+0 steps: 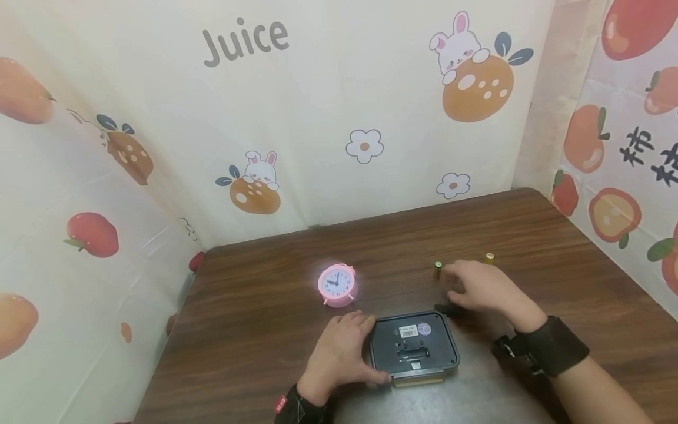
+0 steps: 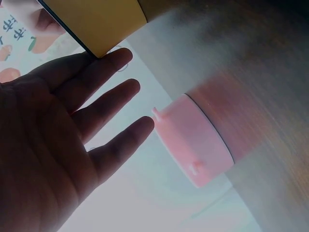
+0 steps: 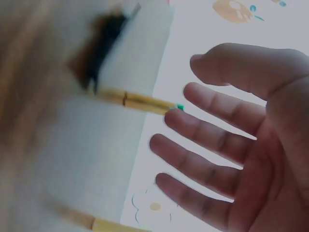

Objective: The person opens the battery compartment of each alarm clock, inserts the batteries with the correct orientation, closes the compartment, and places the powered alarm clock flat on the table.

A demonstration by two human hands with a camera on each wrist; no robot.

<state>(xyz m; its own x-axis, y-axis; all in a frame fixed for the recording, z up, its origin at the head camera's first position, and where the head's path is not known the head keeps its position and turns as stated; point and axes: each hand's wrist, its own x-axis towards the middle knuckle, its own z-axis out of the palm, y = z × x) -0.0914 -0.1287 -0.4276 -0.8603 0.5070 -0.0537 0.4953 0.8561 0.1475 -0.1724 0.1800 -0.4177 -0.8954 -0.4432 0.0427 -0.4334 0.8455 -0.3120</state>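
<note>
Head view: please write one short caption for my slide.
Left hand touches a black device, right hand beside a small battery, pink alarm clock standing nearby.

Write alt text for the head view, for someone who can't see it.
A person's left hand touches a dark device lying on a wood-grain table, while the right hand is beside a small upright battery; a second battery stands behind that hand. A pink alarm clock stands beyond the left hand, before a fruit-print backdrop.
</note>
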